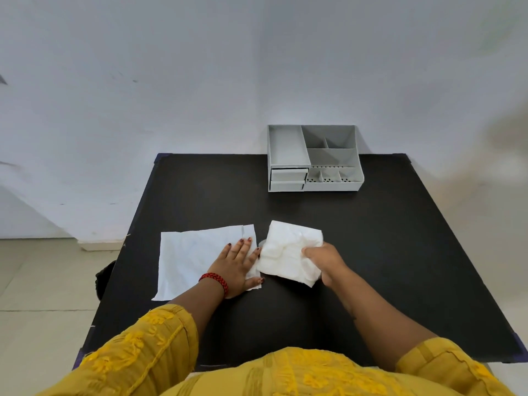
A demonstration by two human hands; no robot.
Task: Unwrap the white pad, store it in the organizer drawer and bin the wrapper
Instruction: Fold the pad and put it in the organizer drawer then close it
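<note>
1. Black table (371, 252): carries everything, both hands work near its middle.
2. Grey organizer (314, 158): far edge, well beyond the right hand; its two drawers (288, 178) are closed.
3. Wrapper (194, 258): opened flat, pinned under the left hand (237, 267), which lies palm down with fingers spread.
4. White pad (288, 252): folded, just right of the left hand, touching the wrapper's edge; right hand (325, 260) clamped on its right side.
</note>
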